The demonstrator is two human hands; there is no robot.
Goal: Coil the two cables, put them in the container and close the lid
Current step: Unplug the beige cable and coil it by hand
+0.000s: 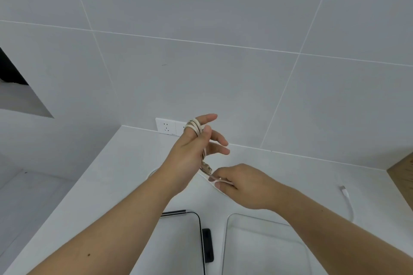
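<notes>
My left hand (pixel 196 147) is raised above the white counter with a white cable (pixel 196 125) wound in several loops around its fingers. My right hand (pixel 241 182) sits just below and to the right, pinching the free end of that same cable near the left palm. A second white cable (pixel 347 198) lies on the counter at the right, its plug pointing away. The clear container (pixel 225 241) stands open at the bottom centre. Its clear lid (pixel 199 230) with a black latch (pixel 207 244) lies to the left of it.
A white wall socket (pixel 171 127) is set in the tiled wall behind my left hand. A wooden surface (pixel 402 172) shows at the right edge. A recess (pixel 20 96) opens in the wall at the left. The counter (pixel 116 176) drops off on its left side.
</notes>
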